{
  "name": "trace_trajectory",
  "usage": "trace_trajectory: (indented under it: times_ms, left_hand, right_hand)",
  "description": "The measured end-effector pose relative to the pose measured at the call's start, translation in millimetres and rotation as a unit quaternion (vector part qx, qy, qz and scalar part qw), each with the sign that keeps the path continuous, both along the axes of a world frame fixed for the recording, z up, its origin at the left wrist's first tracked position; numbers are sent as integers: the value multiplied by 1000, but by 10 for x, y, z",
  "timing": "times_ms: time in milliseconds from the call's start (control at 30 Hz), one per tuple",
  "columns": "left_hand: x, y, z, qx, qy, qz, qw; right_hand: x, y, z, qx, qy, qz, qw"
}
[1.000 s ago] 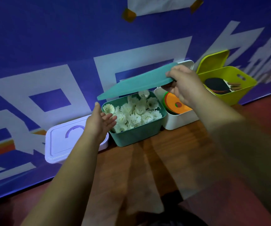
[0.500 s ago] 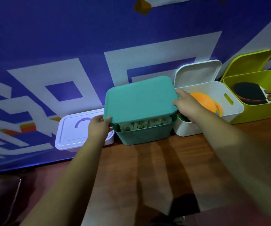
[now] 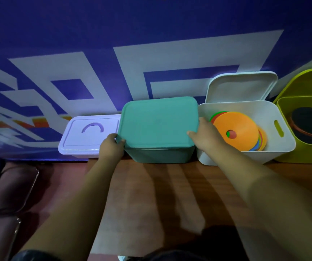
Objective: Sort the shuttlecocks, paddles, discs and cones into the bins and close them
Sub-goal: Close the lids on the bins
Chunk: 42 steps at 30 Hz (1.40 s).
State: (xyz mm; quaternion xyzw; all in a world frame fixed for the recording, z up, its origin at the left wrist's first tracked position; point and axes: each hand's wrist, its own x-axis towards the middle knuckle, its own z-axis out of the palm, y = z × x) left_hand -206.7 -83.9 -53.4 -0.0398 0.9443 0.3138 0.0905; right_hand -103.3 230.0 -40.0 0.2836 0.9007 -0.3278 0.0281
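Landmark: teal bin [image 3: 160, 154], standing on the bench [image 3: 160, 194] against the blue wall [image 3: 95, 34].
Teal lid [image 3: 159, 121]: lies flat on top of the teal bin and covers it; the contents are hidden.
My left hand [image 3: 111, 147]: at the lid's near left corner, fingers curled round the edge.
My right hand [image 3: 206, 137]: at the lid's right edge, thumb on top, fingers tucked down the side, gripping it.
Lilac bin [image 3: 91, 132]: just left of the teal bin, lid on.
White bin [image 3: 281, 147]: just right of the teal bin, its white lid [image 3: 241, 87] raised at the back; discs [image 3: 236, 129] stacked inside, orange on top.
Yellow-green bin [image 3: 302, 157]: beyond the white bin, open, with a dark paddle [image 3: 309, 125] inside.
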Motion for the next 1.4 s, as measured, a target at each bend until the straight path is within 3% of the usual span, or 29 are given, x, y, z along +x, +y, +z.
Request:
trace_trajectory:
  times_ms: [200, 333, 600, 867, 1200, 1400]
  left_hand:
    - [-37, 129, 67, -20, -26, 23, 999]
    - [-95, 77, 94, -60, -74, 9, 995]
    - [-291, 78, 148, -82, -81, -56, 992]
    - [-440, 138, 161, -211, -130, -149, 957]
    - [-831, 496, 258, -125, -130, -171, 969]
    - [-918, 597, 257, -219, -119, -229, 941]
  right_hand:
    - [-17, 50, -107, 44, -58, 20, 997]
    - [-5, -2, -187, 50, -58, 40, 996]
    - [-110, -36, -102, 87, -69, 31, 993]
    - [-94, -24, -131, 99, -74, 53, 991]
    - [-507, 32, 72, 132, -120, 147, 973]
    - [-604, -53, 66, 170, -84, 126, 974]
